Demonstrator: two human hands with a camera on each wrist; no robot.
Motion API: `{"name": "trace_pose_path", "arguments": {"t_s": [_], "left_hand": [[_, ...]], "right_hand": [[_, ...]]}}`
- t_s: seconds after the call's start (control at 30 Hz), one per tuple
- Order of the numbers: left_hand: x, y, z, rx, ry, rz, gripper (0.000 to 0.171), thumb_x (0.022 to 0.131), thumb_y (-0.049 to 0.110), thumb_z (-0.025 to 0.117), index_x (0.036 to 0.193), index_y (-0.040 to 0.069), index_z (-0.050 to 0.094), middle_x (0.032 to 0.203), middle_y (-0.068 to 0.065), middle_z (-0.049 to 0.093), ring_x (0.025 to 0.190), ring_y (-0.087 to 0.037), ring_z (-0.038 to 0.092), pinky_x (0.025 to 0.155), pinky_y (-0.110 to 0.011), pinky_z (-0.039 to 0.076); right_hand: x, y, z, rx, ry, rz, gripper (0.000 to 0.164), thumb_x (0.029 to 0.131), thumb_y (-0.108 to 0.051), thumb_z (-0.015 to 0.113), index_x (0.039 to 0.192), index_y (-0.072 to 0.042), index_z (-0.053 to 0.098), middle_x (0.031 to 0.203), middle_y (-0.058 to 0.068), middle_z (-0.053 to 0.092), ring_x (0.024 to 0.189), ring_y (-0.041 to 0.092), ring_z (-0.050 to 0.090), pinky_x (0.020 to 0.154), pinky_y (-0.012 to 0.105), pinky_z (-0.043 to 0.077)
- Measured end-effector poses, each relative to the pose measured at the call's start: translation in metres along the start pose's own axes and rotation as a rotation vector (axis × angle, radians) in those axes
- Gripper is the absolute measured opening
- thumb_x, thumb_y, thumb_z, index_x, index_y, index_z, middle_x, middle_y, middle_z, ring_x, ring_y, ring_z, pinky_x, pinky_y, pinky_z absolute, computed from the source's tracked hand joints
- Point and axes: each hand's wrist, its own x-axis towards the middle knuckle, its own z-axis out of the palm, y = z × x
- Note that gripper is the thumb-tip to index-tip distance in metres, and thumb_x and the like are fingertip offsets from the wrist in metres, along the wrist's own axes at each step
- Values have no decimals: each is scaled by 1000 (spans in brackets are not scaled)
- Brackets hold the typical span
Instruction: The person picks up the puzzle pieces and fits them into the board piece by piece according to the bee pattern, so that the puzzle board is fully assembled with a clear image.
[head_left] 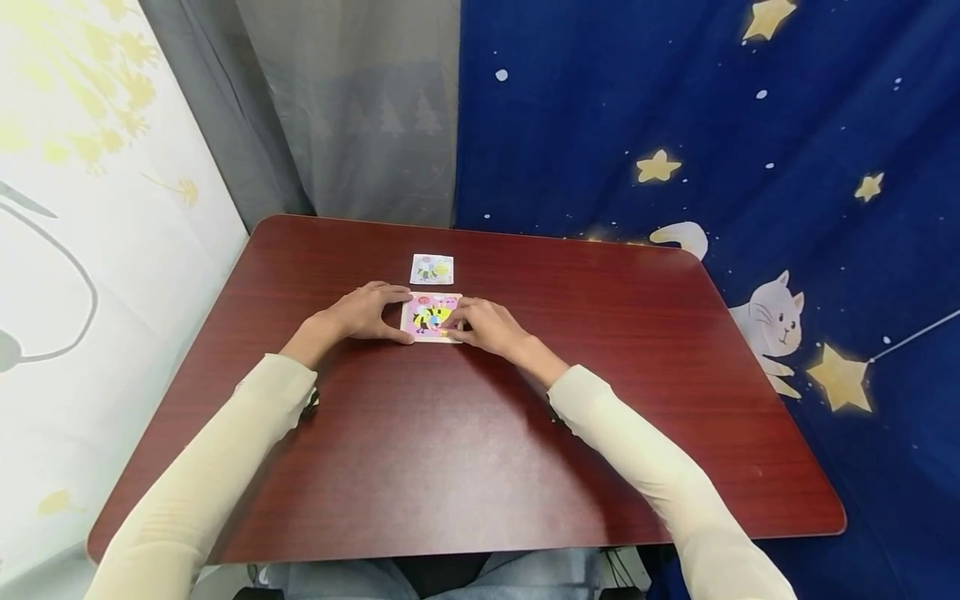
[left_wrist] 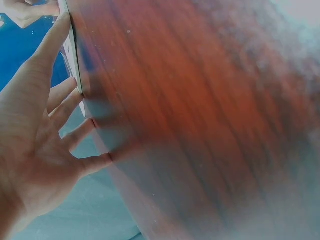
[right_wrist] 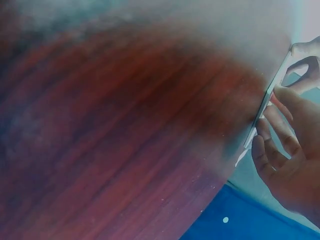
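A pink framed puzzle board (head_left: 422, 335) with a black and yellow bee picture lies flat on the table. My left hand (head_left: 367, 312) holds its left side, thumb near the bottom corner and fingers near the top one. In the left wrist view that hand (left_wrist: 37, 130) is spread beside the board's edge (left_wrist: 75, 65). My right hand (head_left: 487, 323) is at the board's right side, its bent fingertips on the picture. Whether a puzzle piece is between them is hidden. The right wrist view shows this hand (right_wrist: 290, 155) against the board's thin edge (right_wrist: 266, 102).
A pale card (head_left: 432, 269) with a similar bee picture lies just beyond the board. The reddish-brown table (head_left: 420, 467) has rounded corners. Behind it hang a grey curtain (head_left: 360, 108) and a blue star-patterned curtain (head_left: 570, 117).
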Motion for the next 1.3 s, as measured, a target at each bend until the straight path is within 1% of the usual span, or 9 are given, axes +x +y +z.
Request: {"name": "trace_pose_path", "arguments": {"t_s": [0.2,0.4,0.53,0.67,0.9,1.03,1.17,1.3], "left_hand": [[-1,1,-1,6,-1,-8,93,78,61,85,153,14,54,160,-9,45,149,-38,33,115,-63,34],[-2,3,-1,12,-14,-2,94,79,62,84,153,13,53,160,-11,44,148,-38,34,115,-63,34],[-3,5,-1,7,-15,1,95,78,62,85,153,13,54,160,-12,45,148,-38,35,115,-62,35],[-2,6,-1,5,-5,6,93,78,60,86,152,13,55,160,-11,45,148,-38,35,115,-62,35],[-2,1,-1,13,-10,7,93,80,62,83,154,14,52,161,-11,43,149,-39,33,115,-65,33],[-4,-3,0,23,-18,18,95,82,64,80,156,14,49,163,-11,41,151,-40,30,116,-67,30],[-7,-5,1,22,-11,16,97,82,65,79,158,15,47,164,-10,39,152,-40,28,117,-67,27],[-9,-8,4,5,5,19,101,82,69,77,159,14,44,167,-9,34,153,-39,28,119,-67,24]], "right_hand": [[-1,-1,-1,15,7,13,15,97,-30,76,110,-23,82,102,-6,69,82,13,66,75,30,54],[-5,-1,2,23,11,23,17,99,-30,74,112,-23,82,101,-6,68,81,11,64,74,29,53],[-7,-1,3,14,17,16,17,99,-30,74,112,-22,81,101,-5,68,81,11,64,74,29,53],[-7,-1,1,5,18,3,16,99,-29,75,111,-21,81,101,-4,68,82,12,65,75,29,54],[-3,-1,-4,25,-17,-9,16,99,-27,74,112,-20,80,109,-3,70,95,15,65,83,31,54],[-3,-1,-2,46,-17,-13,18,100,-28,72,114,-20,80,113,-2,70,101,14,64,89,31,52],[-3,0,-3,82,-15,-28,20,102,-29,70,116,-19,79,116,-2,70,106,13,63,94,31,51],[-7,3,-7,119,11,-34,25,103,-29,68,121,-15,77,118,2,70,110,17,64,95,33,52]]}}
